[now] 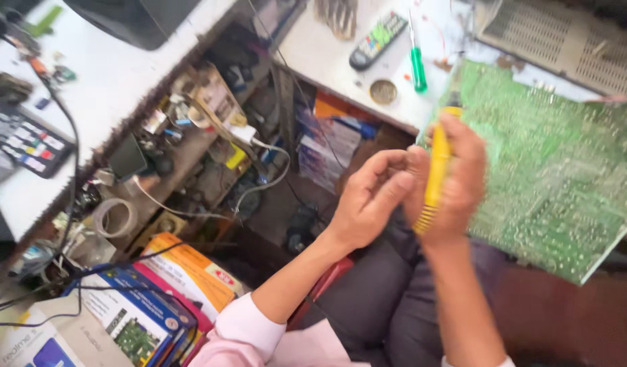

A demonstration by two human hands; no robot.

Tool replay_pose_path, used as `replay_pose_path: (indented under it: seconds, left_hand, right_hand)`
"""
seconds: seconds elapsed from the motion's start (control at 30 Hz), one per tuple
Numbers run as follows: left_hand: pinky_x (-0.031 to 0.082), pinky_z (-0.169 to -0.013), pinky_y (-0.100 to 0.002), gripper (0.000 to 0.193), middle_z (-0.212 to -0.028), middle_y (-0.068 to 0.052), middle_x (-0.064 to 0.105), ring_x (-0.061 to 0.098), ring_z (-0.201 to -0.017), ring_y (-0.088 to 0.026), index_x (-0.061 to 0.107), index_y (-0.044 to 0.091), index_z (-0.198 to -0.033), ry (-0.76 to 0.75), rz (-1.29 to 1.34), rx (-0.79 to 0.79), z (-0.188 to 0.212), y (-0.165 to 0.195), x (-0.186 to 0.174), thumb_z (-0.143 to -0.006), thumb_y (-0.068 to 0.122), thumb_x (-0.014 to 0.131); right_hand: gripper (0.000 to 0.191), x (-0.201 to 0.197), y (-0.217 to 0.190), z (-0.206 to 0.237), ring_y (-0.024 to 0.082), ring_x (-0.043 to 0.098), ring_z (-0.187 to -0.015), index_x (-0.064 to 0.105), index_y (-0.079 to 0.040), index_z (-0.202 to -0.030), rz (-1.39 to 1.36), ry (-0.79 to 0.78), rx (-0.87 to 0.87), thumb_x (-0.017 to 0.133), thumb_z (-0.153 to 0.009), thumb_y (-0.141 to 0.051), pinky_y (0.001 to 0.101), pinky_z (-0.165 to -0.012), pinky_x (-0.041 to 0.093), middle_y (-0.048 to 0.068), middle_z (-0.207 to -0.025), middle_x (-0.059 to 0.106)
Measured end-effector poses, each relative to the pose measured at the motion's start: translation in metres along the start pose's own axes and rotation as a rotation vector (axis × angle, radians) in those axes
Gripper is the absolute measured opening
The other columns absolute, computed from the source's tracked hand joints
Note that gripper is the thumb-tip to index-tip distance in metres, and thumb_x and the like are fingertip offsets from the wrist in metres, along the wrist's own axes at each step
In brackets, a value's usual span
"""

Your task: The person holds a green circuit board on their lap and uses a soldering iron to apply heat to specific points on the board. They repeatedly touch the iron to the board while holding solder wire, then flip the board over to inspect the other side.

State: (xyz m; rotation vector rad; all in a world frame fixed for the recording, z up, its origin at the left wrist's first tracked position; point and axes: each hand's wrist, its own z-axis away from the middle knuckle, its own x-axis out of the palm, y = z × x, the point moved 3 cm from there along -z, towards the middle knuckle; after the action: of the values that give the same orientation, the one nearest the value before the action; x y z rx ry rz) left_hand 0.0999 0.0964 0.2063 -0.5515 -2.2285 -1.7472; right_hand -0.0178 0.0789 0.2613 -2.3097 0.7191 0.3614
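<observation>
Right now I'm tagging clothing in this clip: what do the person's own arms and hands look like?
Both hands, left hand and right hand, are bare: no gloves, and no rings or watch that I can see. Pale pink sleeves are pushed up past the elbows, leaving the forearms uncovered.

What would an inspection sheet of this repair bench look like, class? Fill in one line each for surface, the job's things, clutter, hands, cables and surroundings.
Surface: white worktop, stained, in an L shape.
Job's things: yellow-handled tool in the right hand; green circuit board propped at the bench edge beside it.
Clutter: remote control, green screwdriver, small round tin, calculator.
Hands: right hand closed on the tool; left hand curled, fingertips by the tool, contact unclear.
Cables: white cable and black wires hanging by the shelves.
Surroundings: stacked printed boxes below; crowded parts shelf.
</observation>
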Motion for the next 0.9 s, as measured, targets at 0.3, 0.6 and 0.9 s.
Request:
replay_pose_path:
  seconds: [0.3, 0.6, 0.9]
  left_hand:
    - [0.049, -0.073, -0.019, 0.016, -0.093, 0.002, 0.064, 0.059, -0.083, -0.003, 0.061, 0.001, -0.115, 0.082, -0.326, 0.093, -0.042, 0.060, -0.048, -0.105, 0.013, 0.063]
    - [0.052, -0.078, -0.055, 0.015, -0.094, -0.026, 0.067, 0.066, -0.090, -0.047, 0.056, -0.001, -0.103, 0.401, -1.216, 0.441, -0.148, 0.060, -0.125, -0.102, 0.014, 0.062]
    - [0.054, -0.080, -0.056, 0.022, -0.106, -0.027, 0.062, 0.066, -0.093, -0.048, 0.051, -0.002, -0.110, 0.427, -1.365, 0.313, -0.191, -0.010, -0.160, -0.103, 0.017, 0.059]
  right_hand:
    - [0.080, 0.076, -0.030, -0.004, 0.038, 0.048, -0.142, 0.014, 0.002, -0.162, -0.270, -0.121, -0.019, 0.066, -0.103, -0.013, 0.0426, -0.115, 0.045, 0.026, -0.158, 0.040]
    - [0.026, 0.026, -0.022, 0.021, 0.036, 0.067, -0.116, 0.069, 0.001, -0.112, -0.174, -0.370, 0.155, 0.075, -0.090, -0.011, 0.0407, -0.100, 0.053, 0.020, -0.122, 0.069]
    - [0.014, -0.041, -0.004, 0.066, 0.026, 0.077, -0.097, 0.074, -0.001, -0.100, -0.205, -0.398, 0.273, 0.075, -0.087, -0.006, 0.0331, -0.087, 0.059, 0.013, -0.103, 0.077]
